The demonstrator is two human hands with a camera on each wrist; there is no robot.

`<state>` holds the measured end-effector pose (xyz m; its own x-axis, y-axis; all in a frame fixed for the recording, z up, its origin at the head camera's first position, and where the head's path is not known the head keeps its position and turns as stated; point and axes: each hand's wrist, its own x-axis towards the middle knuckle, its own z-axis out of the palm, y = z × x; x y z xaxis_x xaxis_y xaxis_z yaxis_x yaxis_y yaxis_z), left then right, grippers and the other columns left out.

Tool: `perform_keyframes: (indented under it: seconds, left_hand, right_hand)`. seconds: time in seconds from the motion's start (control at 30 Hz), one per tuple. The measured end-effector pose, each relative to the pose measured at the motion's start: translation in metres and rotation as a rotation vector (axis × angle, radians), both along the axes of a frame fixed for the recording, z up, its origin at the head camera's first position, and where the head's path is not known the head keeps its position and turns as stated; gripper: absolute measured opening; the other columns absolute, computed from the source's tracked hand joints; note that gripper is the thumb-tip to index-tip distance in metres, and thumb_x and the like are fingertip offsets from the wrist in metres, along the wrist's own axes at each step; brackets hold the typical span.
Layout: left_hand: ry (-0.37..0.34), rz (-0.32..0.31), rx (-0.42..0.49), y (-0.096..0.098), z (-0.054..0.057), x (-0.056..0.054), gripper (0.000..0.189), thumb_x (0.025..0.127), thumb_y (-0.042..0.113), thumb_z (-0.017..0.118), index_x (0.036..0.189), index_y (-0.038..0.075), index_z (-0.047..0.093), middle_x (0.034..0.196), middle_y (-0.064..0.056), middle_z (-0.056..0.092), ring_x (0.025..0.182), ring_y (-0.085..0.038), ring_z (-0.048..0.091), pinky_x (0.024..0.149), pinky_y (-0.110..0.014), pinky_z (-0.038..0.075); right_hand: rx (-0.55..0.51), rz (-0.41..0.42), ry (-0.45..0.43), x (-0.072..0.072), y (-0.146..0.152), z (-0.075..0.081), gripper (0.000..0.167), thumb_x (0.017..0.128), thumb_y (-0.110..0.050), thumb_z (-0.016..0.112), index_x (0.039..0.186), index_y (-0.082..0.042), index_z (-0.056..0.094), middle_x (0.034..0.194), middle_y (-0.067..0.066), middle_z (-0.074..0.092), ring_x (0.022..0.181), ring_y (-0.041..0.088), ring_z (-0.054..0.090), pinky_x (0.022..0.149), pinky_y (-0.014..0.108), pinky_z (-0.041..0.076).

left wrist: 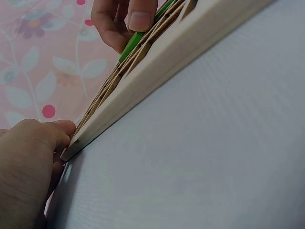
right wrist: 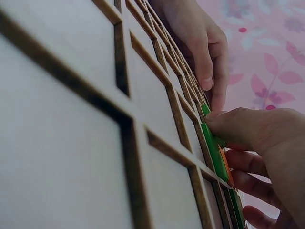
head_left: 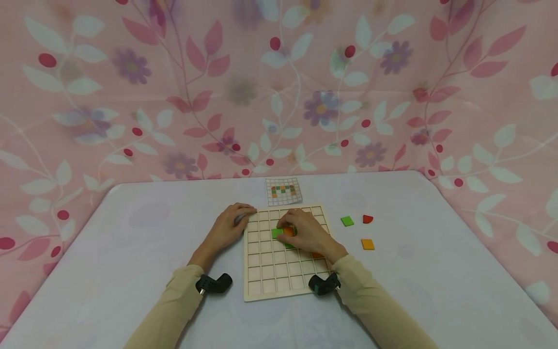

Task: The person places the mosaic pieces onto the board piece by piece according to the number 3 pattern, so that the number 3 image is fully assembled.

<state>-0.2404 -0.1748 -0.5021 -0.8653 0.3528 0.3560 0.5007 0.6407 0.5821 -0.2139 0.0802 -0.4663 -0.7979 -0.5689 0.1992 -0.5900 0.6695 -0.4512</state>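
Note:
A pale wooden grid board (head_left: 260,286) lies on the table. My left hand (head_left: 227,227) holds its far left corner, and the left wrist view shows the fingers (left wrist: 62,131) bent against that corner. Over the upper middle squares, my right hand (head_left: 307,229) pinches a green square tile (head_left: 276,233) between thumb and fingers, low at the grid. Just right of it an orange tile (head_left: 288,231) shows under the hand. Another green tile (right wrist: 217,152) lies by the thumb in the right wrist view. Another orange tile (head_left: 317,255) is partly covered by the right wrist.
A printed pattern card (head_left: 283,192) with coloured squares on a grid lies beyond the board. To the right lie a loose green tile (head_left: 347,221), a red rounded piece (head_left: 368,219) and a yellow-orange tile (head_left: 368,244). A floral cloth (head_left: 279,97) hangs behind the white table (head_left: 131,252).

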Motion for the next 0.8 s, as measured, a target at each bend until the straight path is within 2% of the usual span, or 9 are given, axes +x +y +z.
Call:
perform_keyframes:
  seconds: [0.8]
  left_hand:
    - [0.012,-0.002,0.005,0.0,0.0007,0.0013,0.025,0.092,0.009,0.059,0.116,0.013,0.067,0.12,-0.004,0.062,0.114,-0.025,0.055,0.098,-0.047,0.043]
  right_hand:
    - [0.013,-0.004,0.004,0.0007,-0.0013,0.0008,0.027,0.082,-0.036,0.072,0.102,-0.018,0.069,0.106,-0.003,0.063,0.104,0.018,0.055,0.092,0.043,0.042]
